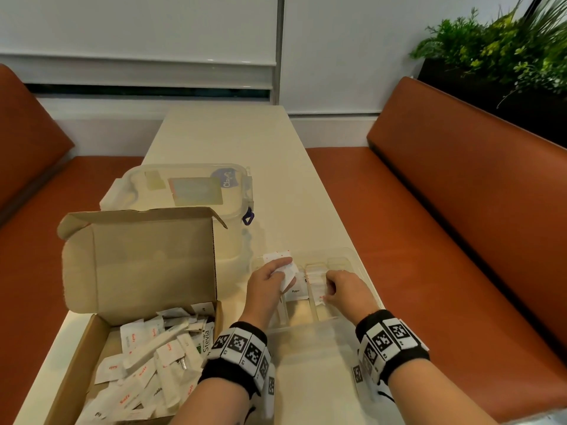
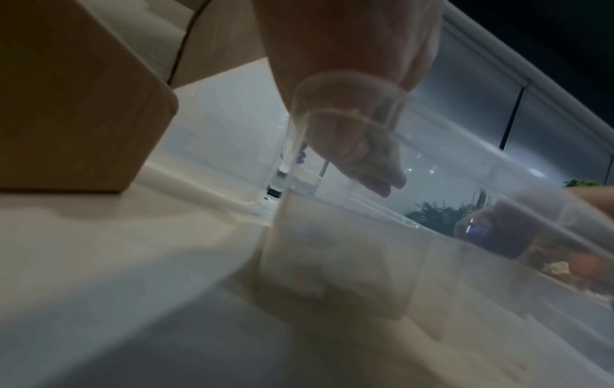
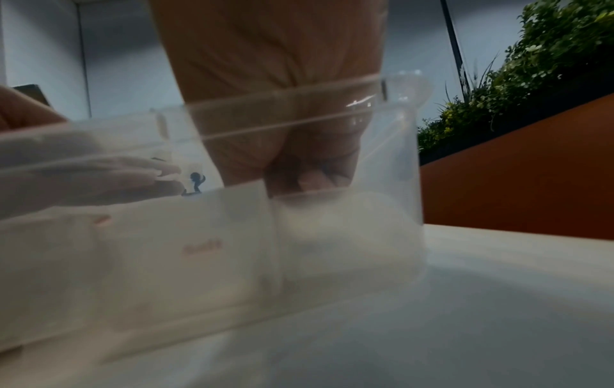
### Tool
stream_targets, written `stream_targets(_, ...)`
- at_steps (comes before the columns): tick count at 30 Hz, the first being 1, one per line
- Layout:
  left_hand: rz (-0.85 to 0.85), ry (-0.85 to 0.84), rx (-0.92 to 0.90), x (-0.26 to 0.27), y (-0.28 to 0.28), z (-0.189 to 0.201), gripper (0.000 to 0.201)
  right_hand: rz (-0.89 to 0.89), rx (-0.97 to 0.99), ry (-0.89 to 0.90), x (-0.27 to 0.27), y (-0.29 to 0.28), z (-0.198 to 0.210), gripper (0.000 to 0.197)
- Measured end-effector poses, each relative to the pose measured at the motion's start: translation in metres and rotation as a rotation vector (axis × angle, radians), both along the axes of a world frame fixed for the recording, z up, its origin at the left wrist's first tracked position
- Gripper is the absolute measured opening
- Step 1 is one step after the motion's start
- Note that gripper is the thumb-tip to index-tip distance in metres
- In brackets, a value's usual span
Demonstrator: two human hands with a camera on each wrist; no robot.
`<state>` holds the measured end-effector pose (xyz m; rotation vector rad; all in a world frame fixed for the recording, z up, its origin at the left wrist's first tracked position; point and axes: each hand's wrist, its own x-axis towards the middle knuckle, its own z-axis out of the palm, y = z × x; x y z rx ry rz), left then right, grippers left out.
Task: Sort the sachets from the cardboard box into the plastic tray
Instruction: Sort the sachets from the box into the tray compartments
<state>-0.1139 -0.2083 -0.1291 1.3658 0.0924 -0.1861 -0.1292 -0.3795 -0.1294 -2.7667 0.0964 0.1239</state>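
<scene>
From the head view, the clear plastic compartment tray [image 1: 346, 256] sits just right of the open brown cardboard box [image 1: 138, 265], where most white paper sachets [image 1: 147, 357] still lie heaped. The left hand [image 1: 267, 286] pinches a small bunch of sachets [image 1: 283, 266] over the tray's left end; the right hand [image 1: 343, 289], fingers curled, presses sachets in a middle compartment.

The left wrist view is blurred: fingers [image 2: 365, 162] curled behind the tray wall.

The right wrist view shows the fingers [image 3: 309, 181] bunched inside the tray. The sachets look light, limp and easily creased, best pinched by their edges.
</scene>
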Motion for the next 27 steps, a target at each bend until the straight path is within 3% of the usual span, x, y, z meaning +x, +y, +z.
stream_targets(4, -0.029, 0.008, -0.038, 0.000, 0.002, 0.002, 0.054, -0.055, 0.138, -0.116, -0.001, 0.003, 0.010, 0.020)
stream_targets(7, -0.058, -0.023, 0.011, -0.001, 0.003, 0.002, 0.061, -0.097, 0.371, -0.224, -0.001, 0.018, 0.019, 0.017)
stream_targets(11, -0.078, -0.093, 0.086, -0.001, 0.003, 0.005, 0.066, -0.172, 0.727, -0.129, 0.000, 0.039, 0.026, 0.021)
stream_targets(14, -0.097, -0.088, 0.047, -0.001, 0.004, 0.006, 0.059, -0.203, 0.843, -0.059, 0.001, 0.044, 0.028, 0.029)
stream_targets(19, -0.008, -0.092, 0.037, 0.001, 0.002, 0.003, 0.023, -0.208, 0.930, -0.051, 0.002, 0.042, 0.028, 0.030)
stream_targets(27, 0.066, -0.010, -0.025, 0.006, -0.004, -0.004, 0.031, -0.264, 1.174, -0.064, 0.002, 0.018, 0.032, 0.006)
